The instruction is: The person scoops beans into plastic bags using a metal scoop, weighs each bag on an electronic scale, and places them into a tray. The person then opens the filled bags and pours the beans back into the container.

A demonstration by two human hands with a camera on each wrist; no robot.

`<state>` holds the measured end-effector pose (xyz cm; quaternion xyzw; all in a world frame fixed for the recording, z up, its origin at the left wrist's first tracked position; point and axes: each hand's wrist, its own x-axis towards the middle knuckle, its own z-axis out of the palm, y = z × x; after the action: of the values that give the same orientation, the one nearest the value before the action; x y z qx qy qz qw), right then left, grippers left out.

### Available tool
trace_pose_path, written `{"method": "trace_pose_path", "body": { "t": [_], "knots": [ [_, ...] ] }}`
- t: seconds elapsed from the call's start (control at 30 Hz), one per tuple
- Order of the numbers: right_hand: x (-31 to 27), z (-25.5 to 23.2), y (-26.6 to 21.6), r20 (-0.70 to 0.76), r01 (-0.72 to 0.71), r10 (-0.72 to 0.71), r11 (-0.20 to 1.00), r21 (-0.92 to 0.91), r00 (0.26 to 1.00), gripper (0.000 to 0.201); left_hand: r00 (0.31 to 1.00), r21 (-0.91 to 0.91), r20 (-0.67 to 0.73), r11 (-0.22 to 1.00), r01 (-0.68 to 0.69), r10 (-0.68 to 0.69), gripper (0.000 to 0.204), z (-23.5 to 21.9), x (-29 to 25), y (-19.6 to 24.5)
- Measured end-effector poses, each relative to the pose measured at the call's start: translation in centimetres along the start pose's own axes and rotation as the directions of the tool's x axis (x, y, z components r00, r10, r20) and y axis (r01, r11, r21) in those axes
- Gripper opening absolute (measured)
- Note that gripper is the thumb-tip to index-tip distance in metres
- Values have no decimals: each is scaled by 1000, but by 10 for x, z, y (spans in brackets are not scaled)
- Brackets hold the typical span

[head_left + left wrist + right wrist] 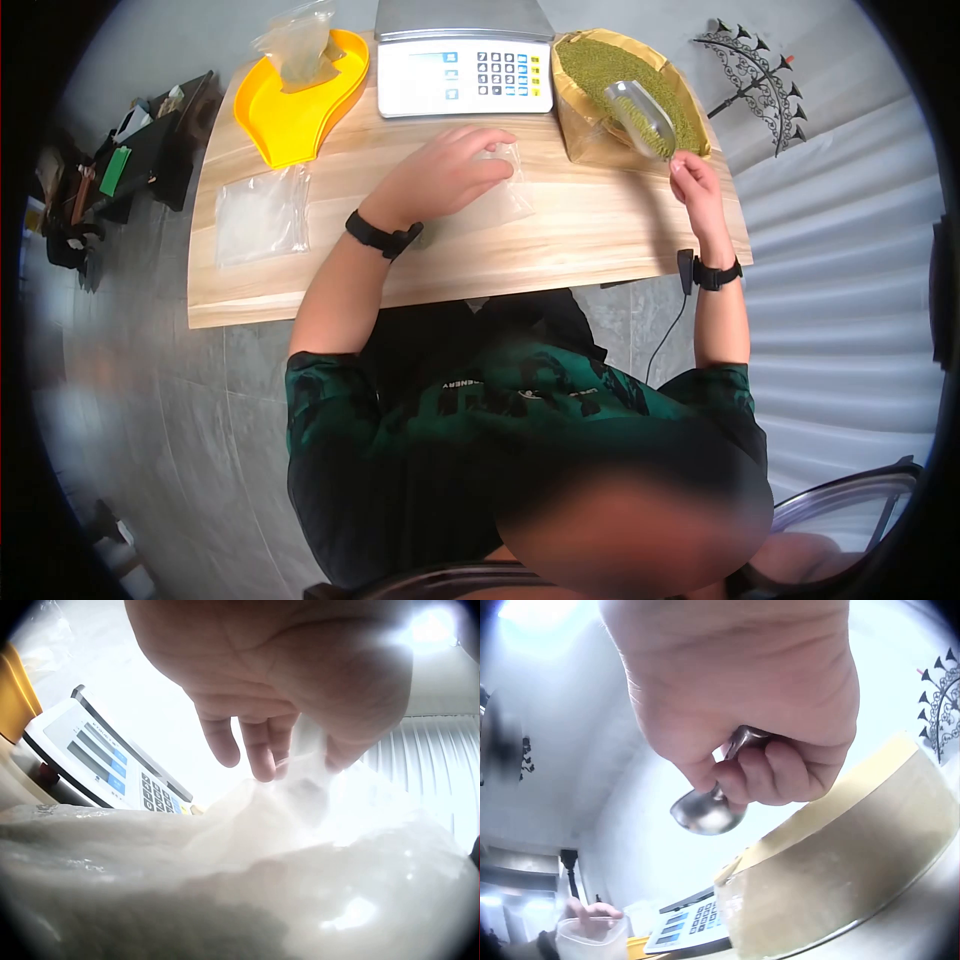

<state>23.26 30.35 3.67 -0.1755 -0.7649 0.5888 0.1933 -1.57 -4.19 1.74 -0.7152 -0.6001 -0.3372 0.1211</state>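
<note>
Left hand (440, 178) pinches plastic bag (505, 190); right hand (693, 180) holds scoop (640, 118).

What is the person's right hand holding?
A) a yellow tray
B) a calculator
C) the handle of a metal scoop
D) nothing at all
C: the right hand grips the handle of the metal scoop, which lies in the bag of green grains; the right wrist view shows its fingers curled round the handle.
</note>
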Motion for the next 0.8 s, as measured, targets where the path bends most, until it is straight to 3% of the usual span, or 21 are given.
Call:
{"method": "trace_pose_path", "body": {
  "t": [0.13, 0.2, 0.27, 0.33, 0.37, 0.43, 0.57, 0.63, 0.73, 0.8],
  "knots": [
    [-20, 33, -13, 174, -22, 27, 999, -32, 984, 21, 1000, 12, 11, 1000, -3, 3, 10, -1, 1, 0],
    [-25, 53, -23, 282, 101, -43, 976, -195, 959, 20, 1000, -1, 26, 1000, -4, 4, 13, -2, 2, 2],
    [-25, 61, -38, 334, 104, -11, 959, -262, 943, 21, 1000, -1, 24, 1000, -11, 11, 14, -3, 3, 3],
    [-22, 69, -52, 393, 161, 31, 881, -446, 919, 23, 1000, 0, 22, 1000, -18, 18, 15, -3, 3, 4],
    [-21, 74, -63, 395, 161, 30, 881, -444, 918, 23, 1000, -5, 17, 1000, -18, 18, 15, -2, 2, 3],
    [-18, 83, -84, 425, 256, 17, 775, -578, 905, 26, 1000, -6, 11, 1000, -14, 14, 16, -2, 1, 3],
    [-4, 91, -111, 483, 321, 57, 678, -661, 874, 28, 1000, -1, 1, 1000, -22, 22, 17, 1, 0, 1],
    [1, 96, -125, 557, 446, 19, 576, -685, 830, 26, 1000, -2, -9, 1000, -14, 14, 16, 1, 0, 2],
    [8, 99, -135, 613, 522, 42, 481, -704, 789, 26, 1000, -12, 10, 1000, -17, 17, 15, -2, 2, 3],
    [10, 104, -143, 619, 527, 66, 460, -715, 782, 25, 1000, -31, 11, 999, -10, 11, 16, -2, 1, 3]
  ]
}}
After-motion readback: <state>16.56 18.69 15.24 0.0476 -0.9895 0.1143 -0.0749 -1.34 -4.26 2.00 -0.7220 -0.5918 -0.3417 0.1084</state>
